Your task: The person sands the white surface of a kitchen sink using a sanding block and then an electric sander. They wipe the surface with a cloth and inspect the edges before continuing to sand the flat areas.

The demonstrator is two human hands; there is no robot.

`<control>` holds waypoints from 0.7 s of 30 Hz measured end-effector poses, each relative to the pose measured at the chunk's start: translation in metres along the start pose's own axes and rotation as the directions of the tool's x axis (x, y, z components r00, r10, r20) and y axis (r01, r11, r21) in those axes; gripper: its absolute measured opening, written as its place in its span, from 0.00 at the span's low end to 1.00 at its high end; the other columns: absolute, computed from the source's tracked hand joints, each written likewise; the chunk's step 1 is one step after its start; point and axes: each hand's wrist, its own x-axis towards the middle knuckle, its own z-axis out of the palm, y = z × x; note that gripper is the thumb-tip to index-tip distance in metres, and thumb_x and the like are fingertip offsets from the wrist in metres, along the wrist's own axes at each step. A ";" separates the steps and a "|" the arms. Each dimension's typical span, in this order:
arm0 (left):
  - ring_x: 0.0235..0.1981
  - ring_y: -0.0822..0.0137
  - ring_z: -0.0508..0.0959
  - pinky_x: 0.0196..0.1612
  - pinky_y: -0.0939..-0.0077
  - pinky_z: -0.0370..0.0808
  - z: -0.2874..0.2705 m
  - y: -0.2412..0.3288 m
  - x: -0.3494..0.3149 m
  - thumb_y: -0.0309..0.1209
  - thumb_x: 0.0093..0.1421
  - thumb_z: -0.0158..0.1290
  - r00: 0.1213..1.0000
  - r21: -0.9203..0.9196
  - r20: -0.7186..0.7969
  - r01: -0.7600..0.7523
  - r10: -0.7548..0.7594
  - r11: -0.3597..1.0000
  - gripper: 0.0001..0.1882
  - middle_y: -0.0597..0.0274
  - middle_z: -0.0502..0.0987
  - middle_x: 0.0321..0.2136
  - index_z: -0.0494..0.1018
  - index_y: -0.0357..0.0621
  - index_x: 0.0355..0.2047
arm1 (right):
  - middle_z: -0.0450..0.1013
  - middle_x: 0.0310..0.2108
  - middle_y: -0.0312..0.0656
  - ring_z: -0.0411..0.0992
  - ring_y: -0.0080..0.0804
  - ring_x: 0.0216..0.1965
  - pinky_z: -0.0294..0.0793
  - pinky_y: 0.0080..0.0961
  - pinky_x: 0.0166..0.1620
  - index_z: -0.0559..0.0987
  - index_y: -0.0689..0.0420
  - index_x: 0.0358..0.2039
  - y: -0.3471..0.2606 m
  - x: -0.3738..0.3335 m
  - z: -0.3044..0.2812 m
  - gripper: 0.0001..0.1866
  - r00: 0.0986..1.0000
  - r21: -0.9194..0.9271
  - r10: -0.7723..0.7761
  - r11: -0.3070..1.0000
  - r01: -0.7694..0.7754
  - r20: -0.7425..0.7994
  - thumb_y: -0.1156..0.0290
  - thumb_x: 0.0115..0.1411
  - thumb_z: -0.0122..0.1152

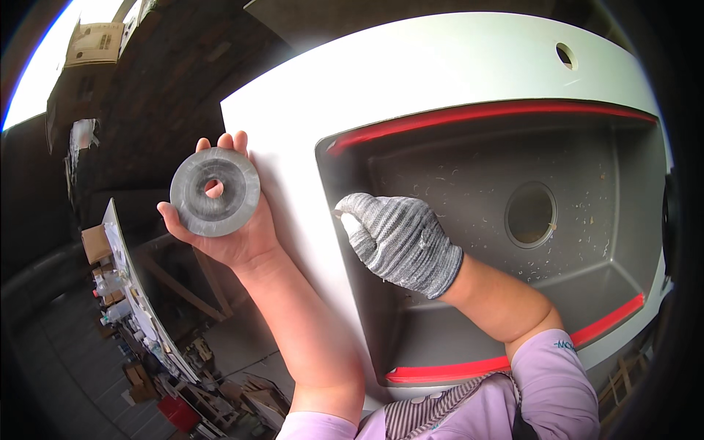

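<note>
My bare left hand (246, 231) is turned palm up, left of the white countertop, and holds a round grey disc (246, 202). The disc has a recessed centre, and skin shows through its middle hole. My right hand (407, 242) wears a grey striped knit glove and is closed over the left side of the grey sink basin (469, 176). Its thumb and forefinger press together near the basin's left rim; whatever they pinch is too small to make out. Red tape (477, 117) runs along the basin's far edge, and more lies along the near edge.
The white countertop (293, 95) surrounds the basin and has a small round hole at the far right. Inside the basin are a round drain opening (531, 215) and scattered pale shavings. On the lower left stand a board (147, 293) with bottles, cartons and a red container (178, 414).
</note>
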 end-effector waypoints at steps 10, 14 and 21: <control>0.52 0.43 0.76 0.71 0.49 0.58 0.000 0.001 0.001 0.61 0.58 0.52 1.000 -0.027 0.022 -0.005 0.005 1.000 0.44 0.40 0.77 0.46 0.70 0.22 0.51 | 0.78 0.28 0.51 0.77 0.50 0.30 0.78 0.42 0.35 0.78 0.59 0.41 -0.013 0.002 -0.007 0.10 0.993 -0.127 0.053 0.991 -0.039 0.109 0.70 0.62 0.55; 0.52 0.43 0.76 0.70 0.49 0.58 -0.001 -0.001 0.002 0.62 0.58 0.51 1.000 0.014 0.017 -0.017 0.017 1.000 0.45 0.41 0.77 0.46 0.70 0.23 0.51 | 0.78 0.28 0.51 0.77 0.51 0.30 0.78 0.43 0.35 0.78 0.60 0.41 -0.012 0.001 -0.007 0.10 0.993 -0.147 0.016 0.989 0.001 0.116 0.70 0.62 0.55; 0.51 0.45 0.76 0.70 0.49 0.57 0.002 -0.002 0.002 0.62 0.59 0.50 0.999 0.012 -0.005 -0.038 0.039 0.999 0.45 0.41 0.77 0.45 0.71 0.23 0.51 | 0.78 0.31 0.52 0.78 0.51 0.32 0.79 0.42 0.38 0.78 0.60 0.42 -0.011 0.000 -0.009 0.11 0.989 -0.094 0.016 0.996 -0.002 0.144 0.70 0.62 0.55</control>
